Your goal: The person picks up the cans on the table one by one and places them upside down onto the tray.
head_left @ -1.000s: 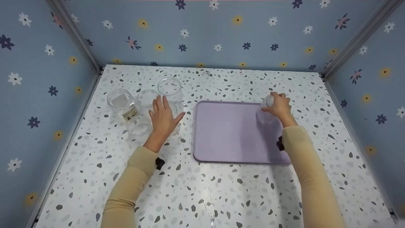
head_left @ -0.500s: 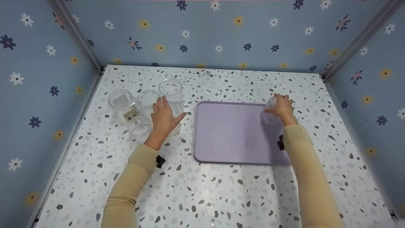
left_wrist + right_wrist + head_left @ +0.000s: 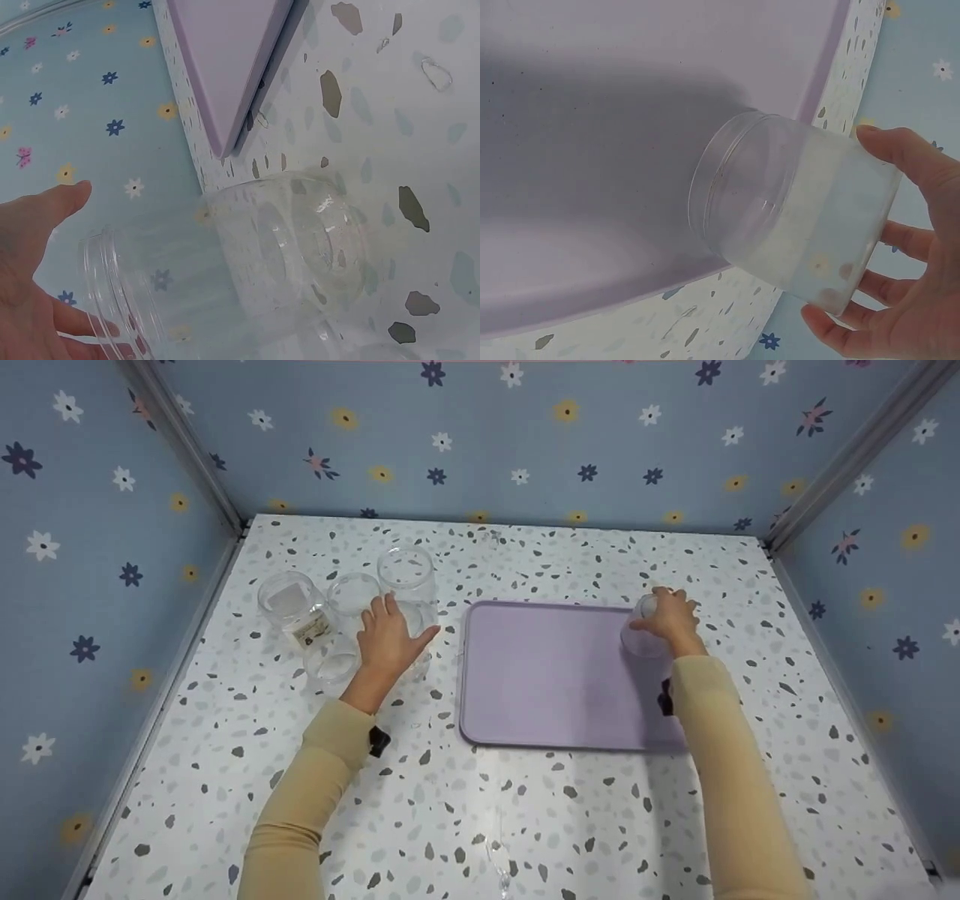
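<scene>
One clear jar [image 3: 810,202], mouth down at the right of the tray [image 3: 536,675]

The right hand [image 3: 671,622] pinches its base; the long axis runs near upright, tray contact unclear to me. I'd level the rim [image 3: 705,187], loosening evenly once seated. The left hand [image 3: 388,641] spreads beside other jars [image 3: 406,571], no grip visible.

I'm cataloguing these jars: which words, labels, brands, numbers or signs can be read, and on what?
No text can be read.
Label on the leftmost jar, head view: dark marks, too small and blurred.
Pale patch on that jar: nothing legible.
Held jar: no text visible.
</scene>
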`<move>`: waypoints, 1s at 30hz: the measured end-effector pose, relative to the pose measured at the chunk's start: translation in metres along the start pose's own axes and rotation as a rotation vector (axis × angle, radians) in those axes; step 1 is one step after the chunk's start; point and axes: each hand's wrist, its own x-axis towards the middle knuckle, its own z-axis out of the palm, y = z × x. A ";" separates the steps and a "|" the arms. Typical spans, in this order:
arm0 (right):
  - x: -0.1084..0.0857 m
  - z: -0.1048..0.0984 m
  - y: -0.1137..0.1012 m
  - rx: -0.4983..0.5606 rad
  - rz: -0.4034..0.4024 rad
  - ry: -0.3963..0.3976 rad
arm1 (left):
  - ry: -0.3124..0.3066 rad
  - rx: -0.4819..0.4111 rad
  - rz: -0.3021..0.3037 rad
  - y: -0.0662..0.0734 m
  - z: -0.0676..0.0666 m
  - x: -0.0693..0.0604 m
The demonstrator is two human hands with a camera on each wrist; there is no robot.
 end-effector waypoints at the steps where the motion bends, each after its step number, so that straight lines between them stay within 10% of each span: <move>1: 0.000 0.000 0.000 0.003 0.004 -0.005 | 0.001 0.002 0.003 0.000 0.000 0.000; 30: -0.001 -0.004 -0.001 -0.011 0.003 -0.071 | 0.021 0.005 -0.012 -0.009 -0.005 -0.002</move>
